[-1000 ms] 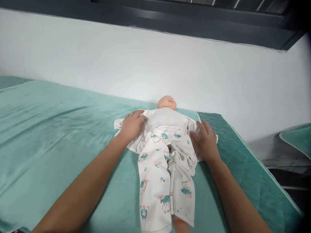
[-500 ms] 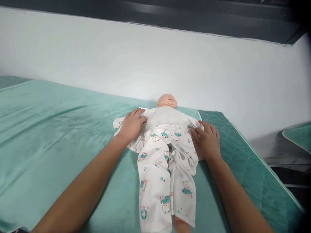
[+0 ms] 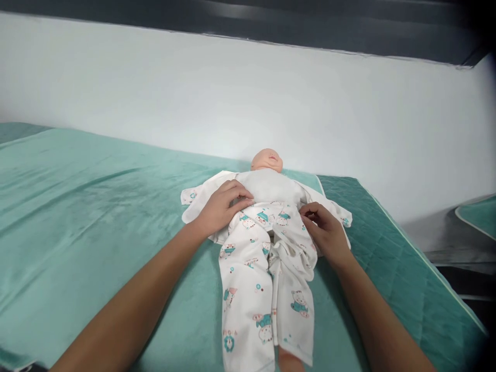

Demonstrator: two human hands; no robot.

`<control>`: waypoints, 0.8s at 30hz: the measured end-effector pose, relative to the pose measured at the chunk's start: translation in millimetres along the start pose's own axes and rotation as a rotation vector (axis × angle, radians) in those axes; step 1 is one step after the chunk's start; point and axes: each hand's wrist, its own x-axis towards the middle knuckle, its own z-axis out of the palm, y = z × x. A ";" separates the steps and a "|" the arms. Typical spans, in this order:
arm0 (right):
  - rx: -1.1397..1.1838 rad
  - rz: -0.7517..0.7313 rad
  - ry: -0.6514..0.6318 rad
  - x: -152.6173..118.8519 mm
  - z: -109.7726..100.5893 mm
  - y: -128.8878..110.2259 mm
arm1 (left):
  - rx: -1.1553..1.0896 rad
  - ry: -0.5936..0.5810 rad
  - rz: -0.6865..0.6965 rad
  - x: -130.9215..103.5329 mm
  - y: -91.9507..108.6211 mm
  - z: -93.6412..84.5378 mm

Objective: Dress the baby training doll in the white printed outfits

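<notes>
A baby doll (image 3: 267, 160) lies on its back, head toward the wall, in white baby pants (image 3: 248, 268) printed with cartoon animals. Its white top (image 3: 267, 186) has both sleeves spread out to the sides. My left hand (image 3: 227, 204) rests over the waist, thumb and fingertips closing on the waistband's upper edge. At the other side of the waist, the curled fingers of my right hand (image 3: 323, 227) pinch the waistband. The pants leg on the right is bunched near the hip, and a bare part of the doll's leg (image 3: 290, 360) shows below its hem.
A light green sheet (image 3: 96, 232) with some creases covers the bed. Darker quilted green padding (image 3: 383, 253) runs along the right edge. Behind the doll stands a white wall (image 3: 232, 93) with a dark beam (image 3: 271, 26) above. Another green pad (image 3: 480, 214) shows at far right.
My left hand has moved right and inward, from the top's side to the waistband. My right hand has drawn slightly inward from the sleeve, its fingers curling at the waist.
</notes>
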 end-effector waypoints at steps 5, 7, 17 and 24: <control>0.127 0.095 -0.083 2.0 -3.4 9.0 | 0.029 -0.064 0.029 0.6 0.4 -5.4; 0.138 0.056 -0.072 1.8 -3.1 5.8 | -0.003 -0.108 0.033 0.2 2.7 -6.7; 0.185 0.131 -0.011 1.1 1.4 -0.1 | -0.425 0.011 -0.268 1.3 -0.8 2.9; 0.187 0.299 -0.082 -1.2 -4.1 3.6 | -0.543 0.081 -0.551 5.9 -16.3 10.4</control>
